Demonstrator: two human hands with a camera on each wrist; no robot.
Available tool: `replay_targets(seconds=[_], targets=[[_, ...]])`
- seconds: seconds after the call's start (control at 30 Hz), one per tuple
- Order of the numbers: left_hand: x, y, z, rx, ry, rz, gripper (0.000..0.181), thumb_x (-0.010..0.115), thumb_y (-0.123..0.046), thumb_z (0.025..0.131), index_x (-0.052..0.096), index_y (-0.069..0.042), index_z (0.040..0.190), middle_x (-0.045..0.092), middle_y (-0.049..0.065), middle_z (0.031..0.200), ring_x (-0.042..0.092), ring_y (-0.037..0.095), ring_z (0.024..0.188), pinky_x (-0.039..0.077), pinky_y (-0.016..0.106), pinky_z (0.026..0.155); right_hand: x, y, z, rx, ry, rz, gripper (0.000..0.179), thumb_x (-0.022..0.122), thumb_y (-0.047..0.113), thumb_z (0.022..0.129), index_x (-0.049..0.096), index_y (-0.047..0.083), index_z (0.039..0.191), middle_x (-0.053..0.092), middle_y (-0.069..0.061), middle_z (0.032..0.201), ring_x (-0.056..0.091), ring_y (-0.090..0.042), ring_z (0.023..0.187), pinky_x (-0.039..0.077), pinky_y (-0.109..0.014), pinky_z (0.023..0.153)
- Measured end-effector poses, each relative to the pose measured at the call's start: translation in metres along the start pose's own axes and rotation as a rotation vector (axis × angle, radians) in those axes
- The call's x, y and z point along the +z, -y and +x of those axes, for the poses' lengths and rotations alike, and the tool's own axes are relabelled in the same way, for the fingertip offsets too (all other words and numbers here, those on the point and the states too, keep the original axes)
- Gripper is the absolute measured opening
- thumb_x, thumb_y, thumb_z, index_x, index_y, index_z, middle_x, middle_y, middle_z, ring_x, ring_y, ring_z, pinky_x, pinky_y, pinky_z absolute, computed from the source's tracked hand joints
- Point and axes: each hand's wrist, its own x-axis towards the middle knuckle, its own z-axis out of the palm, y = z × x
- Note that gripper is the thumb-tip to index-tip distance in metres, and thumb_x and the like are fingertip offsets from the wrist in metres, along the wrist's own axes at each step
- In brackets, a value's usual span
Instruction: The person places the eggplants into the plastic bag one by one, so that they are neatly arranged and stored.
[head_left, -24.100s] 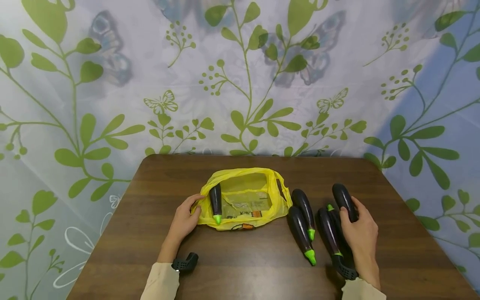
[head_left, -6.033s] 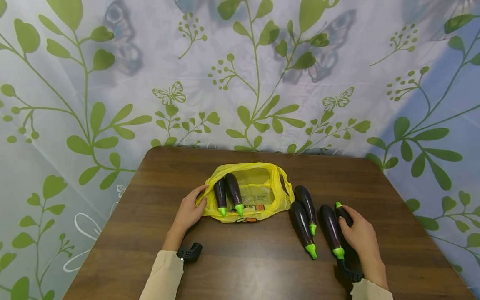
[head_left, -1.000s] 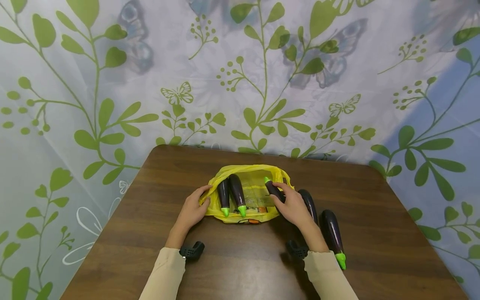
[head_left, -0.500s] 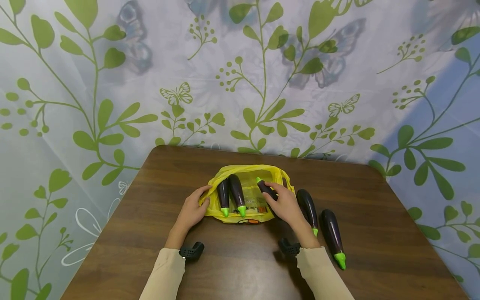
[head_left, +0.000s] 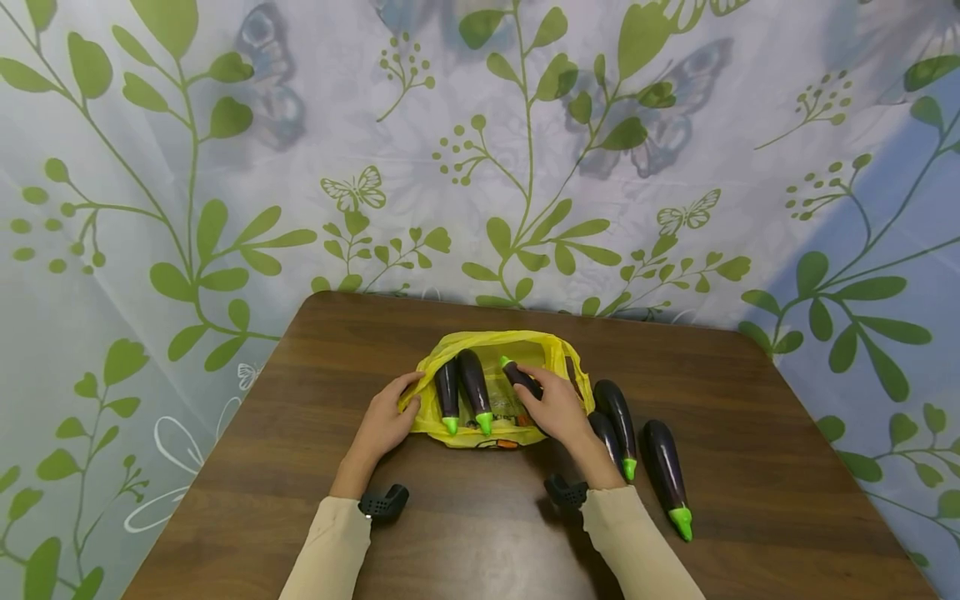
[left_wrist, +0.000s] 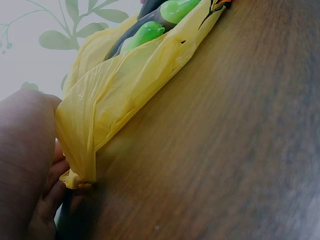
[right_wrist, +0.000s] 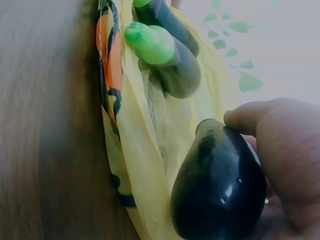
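A yellow plastic bag (head_left: 558, 354) lies with its mouth spread towards me. Its left edge is pinched by my left hand (head_left: 388, 417); the left wrist view shows the gathered film (left_wrist: 80, 145) between thumb and fingers. Inside, side by side, are two dark eggplants (head_left: 474, 383) with bright green stem ends towards me. My right hand (head_left: 558, 408) grips a third eggplant (head_left: 519, 377) at the bag's right side, within the opening, green end pointing away. In the right wrist view, that eggplant's rounded dark end (right_wrist: 220, 185) faces the camera, close over the bag's rim.
To the right of the bag, two eggplants (head_left: 617, 417) lie together, one partly hidden by my right forearm. Another eggplant (head_left: 665, 467) lies further right. The brown wooden table (head_left: 465, 517) ends at a patterned cloth backdrop (head_left: 420, 167).
Between the two oldest frames, a second eggplant came into the bag. My right hand has since carried another from the table's right side into the opening, edging left. My left hand keeps holding the bag.
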Motion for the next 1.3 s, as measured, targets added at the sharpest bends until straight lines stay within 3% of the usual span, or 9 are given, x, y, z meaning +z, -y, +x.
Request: replay_targets(seconds=[0.17,0.27,0.37,0.5,0.6,1.03,1.3], targets=[[0.0,0.001,0.001,-0.014,0.012,0.001,0.039,0.053,-0.021,0.097,0.053,-0.017,0.137,0.053,0.003,0.138,0.049,0.023,0.129,0.04,0.047,0.107,0.006,0.003,0.003,0.007,0.002,0.007,0.043,0.061,0.029,0.095,0.056,0.016,0.136,0.062,-0.006,0.129,0.066,-0.022,0.09,0.053,-0.044,0.084],[0.0,0.001,0.001,-0.02,0.018,0.002,0.039,0.052,-0.022,0.098,0.052,-0.017,0.137,0.053,0.003,0.139,0.049,0.023,0.13,0.04,0.047,0.107,0.01,0.005,0.006,0.02,0.003,0.035,0.043,0.06,0.029,0.096,0.055,0.016,0.137,0.063,-0.005,0.127,0.065,-0.027,0.076,0.052,-0.042,0.08],[0.0,0.001,0.001,-0.025,0.019,0.002,0.039,0.052,-0.022,0.098,0.052,-0.018,0.137,0.052,0.003,0.139,0.048,0.022,0.13,0.04,0.046,0.107,0.013,0.008,0.007,0.025,-0.002,0.057,0.043,0.059,0.029,0.096,0.055,0.016,0.137,0.062,-0.005,0.129,0.066,-0.027,0.082,0.052,-0.043,0.083],[0.0,0.0,0.0,-0.023,0.02,0.001,0.039,0.052,-0.022,0.098,0.052,-0.018,0.137,0.052,0.003,0.139,0.048,0.023,0.13,0.04,0.047,0.107,0.018,0.01,0.009,0.036,0.008,0.047,0.045,0.057,0.032,0.097,0.053,0.016,0.139,0.058,-0.005,0.134,0.061,-0.025,0.114,0.049,-0.046,0.095],[0.0,0.001,0.001,-0.019,0.021,0.004,0.04,0.052,-0.022,0.098,0.052,-0.017,0.137,0.052,0.003,0.139,0.048,0.023,0.13,0.04,0.047,0.107,0.021,0.011,0.011,0.052,0.012,0.042,0.045,0.057,0.034,0.097,0.053,0.018,0.139,0.057,-0.005,0.136,0.056,-0.026,0.123,0.046,-0.047,0.1],[-0.001,0.0,0.0,-0.021,0.019,0.007,0.04,0.052,-0.022,0.098,0.052,-0.018,0.137,0.052,0.003,0.14,0.048,0.023,0.13,0.04,0.047,0.107,0.03,0.019,0.021,0.032,-0.028,0.048,0.039,0.057,0.029,0.097,0.058,0.015,0.134,0.06,-0.006,0.133,0.057,-0.029,0.119,0.047,-0.049,0.098],[-0.001,0.0,-0.001,-0.022,0.02,0.012,0.039,0.052,-0.022,0.098,0.052,-0.018,0.137,0.053,0.004,0.139,0.049,0.023,0.13,0.04,0.047,0.107,0.037,0.023,0.022,0.065,-0.054,0.094,0.042,0.057,0.033,0.097,0.056,0.016,0.135,0.059,-0.007,0.134,0.059,-0.029,0.115,0.049,-0.049,0.093]])
